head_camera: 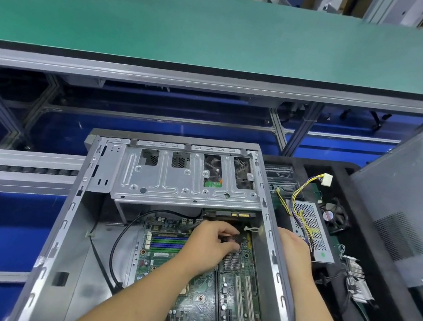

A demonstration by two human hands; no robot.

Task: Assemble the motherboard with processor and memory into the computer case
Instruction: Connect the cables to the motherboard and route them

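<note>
An open grey computer case (72,220) lies in front of me with a green motherboard (206,309) inside it. Blue and green memory slots (166,241) run across the board's left part. My left hand (211,245) reaches over the board's far end and pinches a small dark connector next to a finned heatsink (232,261). My right hand (292,249) rests on the case's right wall, its fingers hidden behind the wall. A silver drive cage (186,184) spans the far end of the case.
A black cable (116,245) loops inside the case on the left. To the right, on a black mat (347,311), lie a perforated power supply (311,229) with yellow wires, a black fan (335,214) and a grey side panel (420,203). A green conveyor belt (199,31) runs behind.
</note>
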